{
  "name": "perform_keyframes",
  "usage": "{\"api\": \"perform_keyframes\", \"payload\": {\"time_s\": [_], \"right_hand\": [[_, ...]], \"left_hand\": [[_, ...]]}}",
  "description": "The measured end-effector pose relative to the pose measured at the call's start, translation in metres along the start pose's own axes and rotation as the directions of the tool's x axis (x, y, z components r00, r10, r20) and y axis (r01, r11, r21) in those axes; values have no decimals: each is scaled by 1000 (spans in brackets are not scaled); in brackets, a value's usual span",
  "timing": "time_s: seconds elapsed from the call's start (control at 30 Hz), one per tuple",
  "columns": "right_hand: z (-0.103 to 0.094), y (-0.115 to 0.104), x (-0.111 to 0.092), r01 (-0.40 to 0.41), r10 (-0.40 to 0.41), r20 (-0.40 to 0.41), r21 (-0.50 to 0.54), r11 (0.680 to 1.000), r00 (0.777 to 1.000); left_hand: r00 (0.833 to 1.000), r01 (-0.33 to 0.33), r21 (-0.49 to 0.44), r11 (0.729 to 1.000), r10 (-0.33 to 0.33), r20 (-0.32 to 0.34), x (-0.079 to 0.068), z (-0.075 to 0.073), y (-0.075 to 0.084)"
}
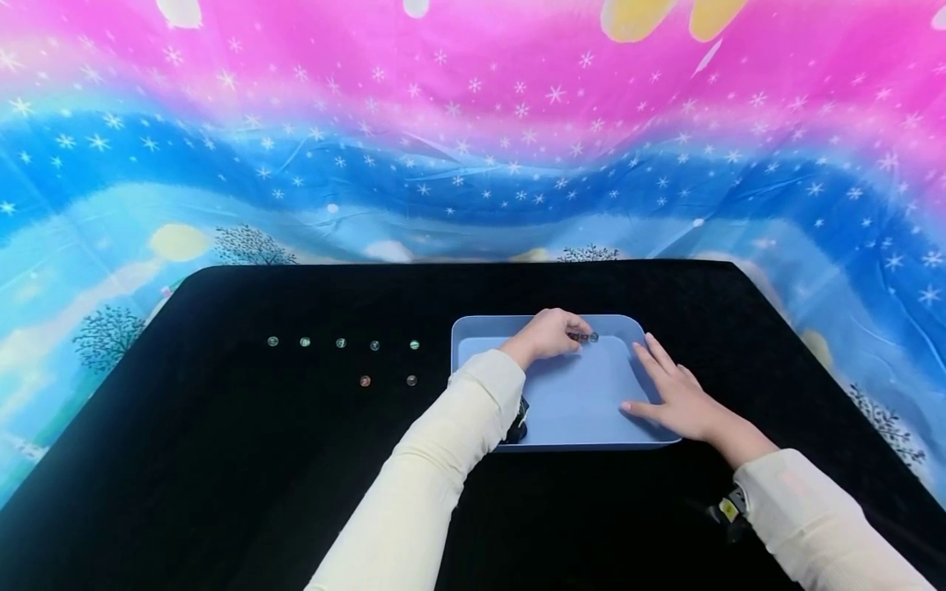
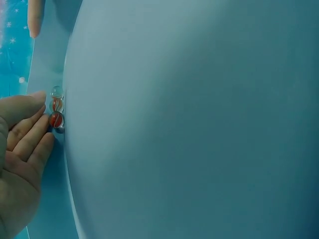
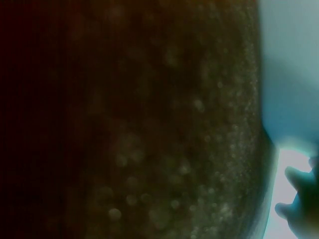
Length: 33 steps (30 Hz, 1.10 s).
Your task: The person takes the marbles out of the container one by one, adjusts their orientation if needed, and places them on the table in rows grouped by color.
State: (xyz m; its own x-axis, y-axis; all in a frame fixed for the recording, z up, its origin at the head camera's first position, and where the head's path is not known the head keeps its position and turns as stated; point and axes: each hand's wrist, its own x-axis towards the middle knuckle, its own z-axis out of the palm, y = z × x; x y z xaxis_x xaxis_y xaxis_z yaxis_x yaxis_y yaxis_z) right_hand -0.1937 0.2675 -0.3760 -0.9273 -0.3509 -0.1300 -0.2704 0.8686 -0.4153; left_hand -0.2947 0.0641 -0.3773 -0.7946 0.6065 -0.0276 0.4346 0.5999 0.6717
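Note:
My left hand [image 1: 550, 336] reaches into a blue tray [image 1: 576, 394], by its far wall. In the left wrist view its thumb and nearly straight fingers [image 2: 34, 140] lie beside a short row of glass marbles. A red marble [image 2: 56, 119] is closest to the fingertips, which seem to touch it. Beyond it sit an orange-streaked marble [image 2: 57, 104] and a clear marble [image 2: 57, 91]. The hand hides part of this row in the head view. My right hand [image 1: 680, 398] is spread over the tray's right side, fingers straight and touching the rim. The right wrist view is mostly dark and blurred.
On the black tablecloth [image 1: 222, 460], left of the tray, several marbles [image 1: 341, 343] form a spaced row. Nearer me lie an orange marble [image 1: 365, 381] and a clear marble [image 1: 411, 381]. A patterned pink and blue cloth [image 1: 473, 148] hangs behind the table.

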Motion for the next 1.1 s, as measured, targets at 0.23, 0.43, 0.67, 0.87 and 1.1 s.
{"api": "perform_keyframes", "payload": {"time_s": [0.23,0.43,0.67,0.87,1.1], "right_hand": [[0,0,0,-7,7,2,-4,1000,1000],[0,0,1,-7,7,-3,-6,1000,1000],[2,2,1,-4,4,-12,-12,1000,1000],[2,3,1,1,-1,-14,-8,1000,1000],[3,2,1,-2,2,-23,-18,1000,1000]], "left_hand": [[1000,17,54,998,-17,-13,-1,-1,0],[999,21,120,992,-18,-26,-2,-2,-3],[999,36,144,989,-32,-31,-3,-2,-6],[999,39,113,993,-34,-41,-2,-6,-3],[998,15,59,998,-12,-55,0,-19,4]]}}
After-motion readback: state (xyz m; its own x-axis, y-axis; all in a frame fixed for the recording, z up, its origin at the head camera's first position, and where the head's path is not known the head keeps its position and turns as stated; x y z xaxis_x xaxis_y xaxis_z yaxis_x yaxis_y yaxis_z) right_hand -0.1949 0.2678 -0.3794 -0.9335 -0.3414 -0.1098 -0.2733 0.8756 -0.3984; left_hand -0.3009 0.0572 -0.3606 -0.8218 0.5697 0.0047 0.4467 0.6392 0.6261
